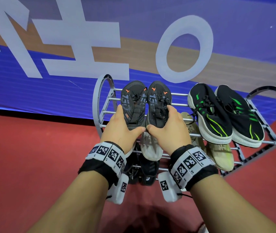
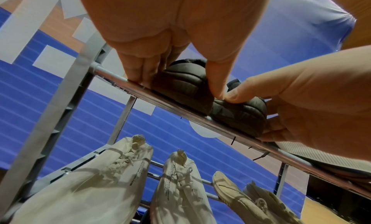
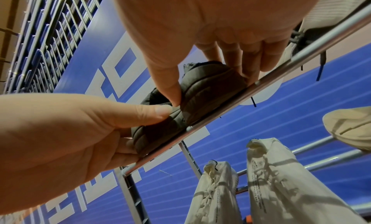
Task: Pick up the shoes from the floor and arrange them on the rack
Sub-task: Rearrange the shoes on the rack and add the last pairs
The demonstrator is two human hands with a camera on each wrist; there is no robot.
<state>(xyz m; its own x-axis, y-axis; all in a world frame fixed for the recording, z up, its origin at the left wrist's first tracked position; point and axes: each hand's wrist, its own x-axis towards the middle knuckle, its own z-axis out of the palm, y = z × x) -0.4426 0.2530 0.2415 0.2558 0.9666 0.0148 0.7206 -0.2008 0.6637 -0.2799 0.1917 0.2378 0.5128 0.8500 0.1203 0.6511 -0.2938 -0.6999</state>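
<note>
A pair of dark grey shoes (image 1: pixel 144 105) is set side by side on the top tier of the rack (image 1: pixel 106 100), toes toward the wall. The left shoe's heel is clasped by the left hand (image 1: pixel 121 127), fingers curled along its outer side and thumb behind. The right shoe's heel is clasped likewise by the right hand (image 1: pixel 169 126), both thumbs nearly meeting between the heels.

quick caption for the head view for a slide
Both hands, left hand and right hand, set dark grey shoes on the rack top tier.
</note>
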